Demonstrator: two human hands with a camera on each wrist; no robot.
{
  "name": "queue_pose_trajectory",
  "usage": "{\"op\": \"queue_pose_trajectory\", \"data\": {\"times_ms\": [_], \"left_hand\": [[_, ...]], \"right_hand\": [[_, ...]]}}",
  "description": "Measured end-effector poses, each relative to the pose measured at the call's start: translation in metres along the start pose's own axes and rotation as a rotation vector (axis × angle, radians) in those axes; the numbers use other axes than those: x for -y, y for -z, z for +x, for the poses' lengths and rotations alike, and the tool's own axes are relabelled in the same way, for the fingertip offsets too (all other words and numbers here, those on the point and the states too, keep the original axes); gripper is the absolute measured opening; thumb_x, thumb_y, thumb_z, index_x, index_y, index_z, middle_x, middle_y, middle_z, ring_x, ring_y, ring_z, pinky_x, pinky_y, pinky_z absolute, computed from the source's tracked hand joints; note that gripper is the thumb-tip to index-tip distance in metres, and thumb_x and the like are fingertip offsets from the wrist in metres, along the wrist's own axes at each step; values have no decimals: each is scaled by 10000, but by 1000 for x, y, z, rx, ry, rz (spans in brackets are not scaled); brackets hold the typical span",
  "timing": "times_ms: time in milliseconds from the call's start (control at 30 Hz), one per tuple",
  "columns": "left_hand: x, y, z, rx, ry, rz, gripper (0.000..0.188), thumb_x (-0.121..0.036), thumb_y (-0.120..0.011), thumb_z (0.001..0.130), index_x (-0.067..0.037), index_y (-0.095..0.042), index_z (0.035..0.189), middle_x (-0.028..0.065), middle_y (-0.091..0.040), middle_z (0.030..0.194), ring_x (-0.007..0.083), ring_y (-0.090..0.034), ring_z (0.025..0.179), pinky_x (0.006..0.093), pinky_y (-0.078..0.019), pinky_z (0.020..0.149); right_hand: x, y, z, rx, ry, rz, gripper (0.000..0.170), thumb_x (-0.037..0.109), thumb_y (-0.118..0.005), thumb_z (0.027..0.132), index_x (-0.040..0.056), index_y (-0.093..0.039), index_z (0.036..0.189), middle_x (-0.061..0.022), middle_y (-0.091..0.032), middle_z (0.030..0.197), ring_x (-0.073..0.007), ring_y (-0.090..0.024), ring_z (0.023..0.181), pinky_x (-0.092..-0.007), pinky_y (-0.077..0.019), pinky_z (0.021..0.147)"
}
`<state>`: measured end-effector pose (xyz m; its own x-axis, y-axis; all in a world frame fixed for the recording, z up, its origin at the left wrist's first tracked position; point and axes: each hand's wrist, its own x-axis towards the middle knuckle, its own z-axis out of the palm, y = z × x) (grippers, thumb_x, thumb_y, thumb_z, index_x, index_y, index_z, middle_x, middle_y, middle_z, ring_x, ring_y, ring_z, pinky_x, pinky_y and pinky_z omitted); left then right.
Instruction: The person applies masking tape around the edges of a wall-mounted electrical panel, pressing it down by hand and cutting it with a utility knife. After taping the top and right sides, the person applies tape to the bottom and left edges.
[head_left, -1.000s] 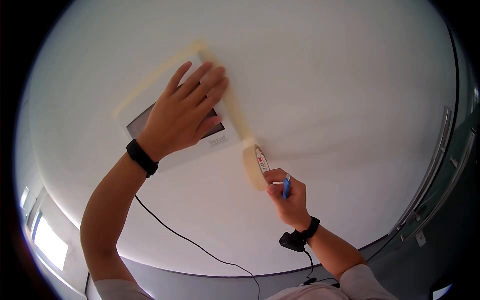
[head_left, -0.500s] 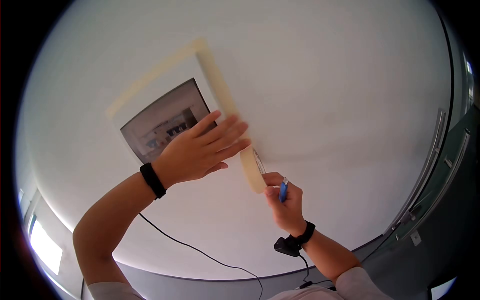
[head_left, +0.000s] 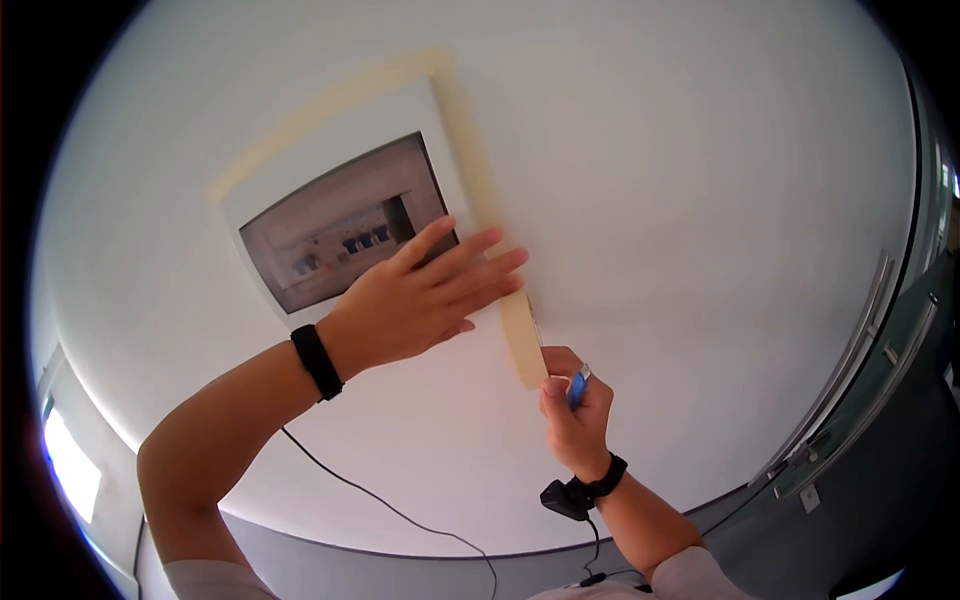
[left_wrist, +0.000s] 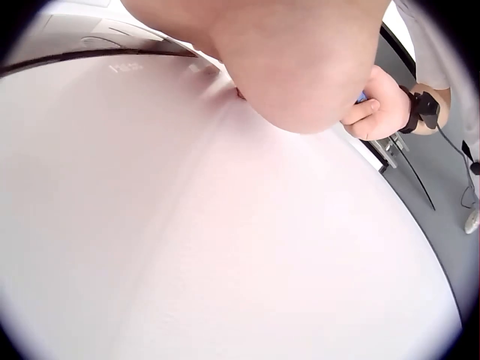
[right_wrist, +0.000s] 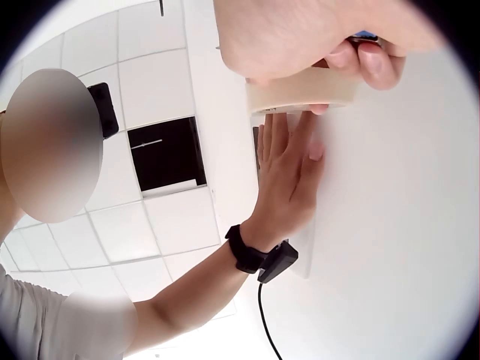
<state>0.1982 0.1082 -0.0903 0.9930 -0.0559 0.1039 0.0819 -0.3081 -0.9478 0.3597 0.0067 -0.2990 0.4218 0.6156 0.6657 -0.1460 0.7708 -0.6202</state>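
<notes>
Right hand (head_left: 578,418) pinching tape roll (head_left: 522,345) at lower edge, blue tool (head_left: 577,390) in curled fingers. Left hand (head_left: 408,300) fingers straight, on strip (head_left: 472,165). Roll probably light, firm; best gripped by edges.

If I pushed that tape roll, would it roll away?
The tape roll might roll on a floor, being curved. It's probably light: the right hand holds it by its lower end. Its strip is likely bendy, running along the panel.

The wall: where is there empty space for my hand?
Bare wall spreads right of the tape strip, toward the rail. Another patch lies below the panel, between cable and right hand. It's crowded by the panel's lower right corner: the left hand, tape strip and roll bunch there.
</notes>
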Motion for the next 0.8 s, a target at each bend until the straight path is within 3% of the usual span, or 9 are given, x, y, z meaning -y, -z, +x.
{"op": "queue_pose_trajectory", "data": {"times_ms": [133, 233, 267, 333, 533, 600, 800], "left_hand": [[-5, 8, -3, -33, 20, 66, 834, -663, -707, 916, -324, -501, 1649, -72, -350, 1772, 193, -289, 1641, 546, -163, 1371], [-3, -5, -5, -93, 27, 125, 857, -768, -602, 913, -377, -477, 1666, -85, -346, 1777, 187, -289, 1639, 553, -148, 1368], [-13, -25, -10, -39, 36, 74, 857, -768, -602, 913, -377, -477, 1666, -85, -346, 1777, 187, -289, 1639, 553, -148, 1368], [-14, -26, -10, -96, 37, 99, 871, -774, -608, 903, -380, -476, 1668, -78, -348, 1779, 189, -289, 1640, 551, -142, 1368], [-15, -12, -10, -37, 65, 31, 866, -715, -662, 912, -322, -493, 1665, -51, -353, 1782, 197, -297, 1643, 546, -150, 1368], [-17, -10, -12, -16, 87, 36, 861, -697, -671, 917, -303, -496, 1663, -48, -350, 1784, 197, -295, 1645, 541, -150, 1370], [-14, 1, -8, -12, 100, 45, 879, -657, -701, 920, -265, -473, 1672, -19, -340, 1790, 197, -283, 1652, 495, -152, 1381]], "right_hand": [[10, 2, 0, -16, 39, -3, 292, 208, -695, 1091, -44, -686, 1238, -4, -714, 1016, -27, -500, 720, -209, -401, 647], [6, 1, 4, -4, 84, -44, 281, 227, -693, 1082, -34, -709, 1185, -7, -729, 1086, -28, -495, 721, -212, -393, 645], [-10, 4, 3, 4, 34, -47, 280, 237, -692, 1078, -29, -720, 1158, -9, -736, 1121, -29, -493, 721, -213, -388, 643], [-17, 2, 4, -16, 67, -67, 271, 238, -692, 1072, -30, -728, 1082, -24, -740, 1139, -27, -469, 690, -213, -375, 632], [-22, 1, 4, -19, 152, -110, 474, 440, -701, 1081, -28, -708, 1004, -57, -743, 1189, -24, -446, 642, -219, -364, 599], [-22, 2, 3, 3, 77, -98, 666, 626, -673, 1049, -40, -687, 1034, -139, -718, 1252, -63, -615, 798, -217, -411, 587], [-23, 1, 3, 11, 118, -55, 638, 602, -691, 1048, -34, -702, 1092, -145, -723, 1301, -41, -481, 632, -223, -345, 546]]}}
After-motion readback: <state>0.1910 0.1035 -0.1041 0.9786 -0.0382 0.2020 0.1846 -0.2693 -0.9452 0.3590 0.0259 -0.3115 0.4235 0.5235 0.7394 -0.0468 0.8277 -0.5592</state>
